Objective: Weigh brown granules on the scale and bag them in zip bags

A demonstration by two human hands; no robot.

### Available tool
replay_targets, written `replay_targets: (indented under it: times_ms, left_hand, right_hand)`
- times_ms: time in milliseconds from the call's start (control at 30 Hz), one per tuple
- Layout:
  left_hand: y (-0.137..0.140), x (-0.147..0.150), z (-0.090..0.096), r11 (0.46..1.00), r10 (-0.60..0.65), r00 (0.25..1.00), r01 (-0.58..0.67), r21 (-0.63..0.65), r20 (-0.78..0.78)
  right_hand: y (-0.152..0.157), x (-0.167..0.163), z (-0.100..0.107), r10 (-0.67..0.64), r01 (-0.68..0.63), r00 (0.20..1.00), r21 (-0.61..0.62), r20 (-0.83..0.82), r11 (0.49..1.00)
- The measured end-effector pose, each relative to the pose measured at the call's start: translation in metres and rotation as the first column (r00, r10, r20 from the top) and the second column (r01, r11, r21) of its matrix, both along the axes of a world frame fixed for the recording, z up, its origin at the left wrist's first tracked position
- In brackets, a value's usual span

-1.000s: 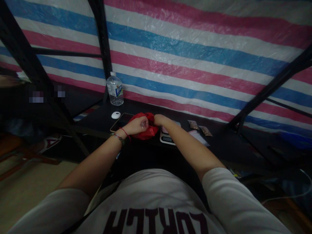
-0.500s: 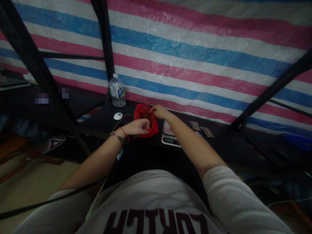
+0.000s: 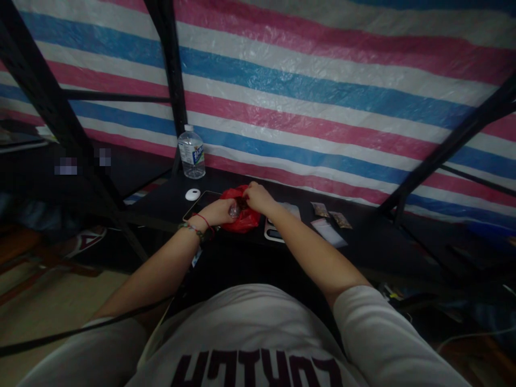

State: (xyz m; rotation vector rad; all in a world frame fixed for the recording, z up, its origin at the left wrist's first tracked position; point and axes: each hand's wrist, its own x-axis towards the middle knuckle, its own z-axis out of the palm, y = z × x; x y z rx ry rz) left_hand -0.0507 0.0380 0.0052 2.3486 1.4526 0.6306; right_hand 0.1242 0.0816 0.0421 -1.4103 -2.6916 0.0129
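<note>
A red plastic bag (image 3: 248,221) stands on the black table with its mouth facing up, and some dark contents show inside. My left hand (image 3: 217,212) is at the bag's left side, closed around a small clear container (image 3: 234,210) held over the mouth. At the opposite side, my right hand (image 3: 258,196) has its fingers pinched on the bag's rim; the fingertips are partly hidden. Beneath my right forearm lies a white kitchen scale (image 3: 274,234), partly covered, with a clear plastic sheet or bag (image 3: 291,209) on it.
Small filled packets (image 3: 320,209) and flat clear bags (image 3: 328,232) lie right of the scale. To the left are a phone (image 3: 201,201), a white rounded device (image 3: 192,194) and a clear bottle (image 3: 192,157). Black metal posts (image 3: 173,70) frame the table before a striped tarp (image 3: 306,107).
My right hand has shifted down and inward over the bag's mouth, and the opening looks narrower. The clear bags by the packets now show more fully as my forearm moved. The view shifted slightly.
</note>
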Motion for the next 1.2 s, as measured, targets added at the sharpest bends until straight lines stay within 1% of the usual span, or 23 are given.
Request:
replay_targets:
  times_ms: [33,67,100,133,167,200,267,333,433,533,633,767,900,1000,1067,1133,1200]
  left_hand:
    - [0.001,-0.001,-0.001,1.0,0.002,1.0,-0.002,0.006,-0.003]
    - [0.002,-0.002,-0.002,1.0,0.002,1.0,-0.002,0.008,-0.004]
    - [0.004,-0.003,-0.003,1.0,0.002,1.0,-0.002,0.006,0.0]
    - [0.005,-0.005,-0.004,1.0,-0.001,1.0,0.001,-0.001,0.01]
    - [0.007,-0.007,-0.005,1.0,-0.003,1.0,0.003,-0.013,0.027]
    - [0.009,-0.01,-0.006,1.0,-0.001,0.999,0.002,-0.028,0.052]
    - [0.012,-0.015,-0.008,0.999,0.02,0.993,-0.013,-0.053,0.12]
    - [0.015,-0.02,-0.01,0.997,0.042,0.982,-0.029,-0.071,0.183]
    - [0.018,-0.023,-0.012,0.997,0.048,0.965,-0.03,-0.074,0.258]
    - [0.019,-0.022,-0.014,0.998,0.046,0.949,-0.032,-0.049,0.311]
    - [0.018,-0.017,-0.015,0.999,0.045,0.928,-0.033,-0.037,0.37]
    - [0.017,-0.011,-0.018,0.999,0.033,0.879,-0.031,-0.013,0.476]
    - [0.02,-0.004,-0.025,0.995,0.062,0.787,-0.101,0.028,0.613]
    - [0.021,0.005,-0.029,0.99,0.092,0.712,-0.139,0.011,0.696]
    - [0.021,0.012,-0.031,0.988,0.108,0.675,-0.153,-0.005,0.729]
    - [0.02,0.017,-0.033,0.984,0.131,0.672,-0.177,-0.014,0.729]
    - [0.02,0.021,-0.036,0.981,0.144,0.693,-0.192,-0.013,0.706]
  right_hand:
    - [0.002,-0.003,-0.003,0.059,-0.059,0.998,-0.068,-0.002,0.996]
    - [0.005,-0.005,-0.007,0.119,-0.118,0.993,-0.161,-0.006,0.98]
    - [0.008,-0.007,-0.011,0.173,-0.174,0.985,-0.248,-0.025,0.953]
    - [0.012,-0.009,-0.015,0.211,-0.219,0.976,-0.31,-0.058,0.925]
    - [0.015,-0.01,-0.02,0.229,-0.248,0.969,-0.34,-0.095,0.907]
    - [0.019,-0.01,-0.024,0.233,-0.261,0.965,-0.347,-0.122,0.901]
    - [0.023,-0.011,-0.031,0.21,-0.239,0.97,-0.335,-0.122,0.911]
    - [0.025,-0.012,-0.034,0.185,-0.201,0.979,-0.309,-0.08,0.93]
    - [0.023,-0.013,-0.034,0.18,-0.179,0.983,-0.262,-0.021,0.948]
    - [0.02,-0.013,-0.032,0.165,-0.16,0.986,-0.237,0.002,0.958]
    - [0.017,-0.012,-0.032,0.143,-0.147,0.989,-0.203,-0.037,0.968]
    - [0.015,-0.009,-0.032,0.122,-0.142,0.985,-0.169,-0.12,0.975]
    - [0.013,-0.001,-0.028,0.074,-0.114,0.968,-0.159,-0.24,0.981]
    - [0.012,0.006,-0.025,0.04,-0.082,0.962,-0.148,-0.27,0.986]
    - [0.012,0.01,-0.024,0.009,-0.057,0.955,-0.152,-0.295,0.987]
    - [0.012,0.013,-0.023,-0.028,-0.027,0.947,-0.164,-0.321,0.986]
    - [0.014,0.015,-0.024,-0.052,-0.011,0.939,-0.181,-0.339,0.983]
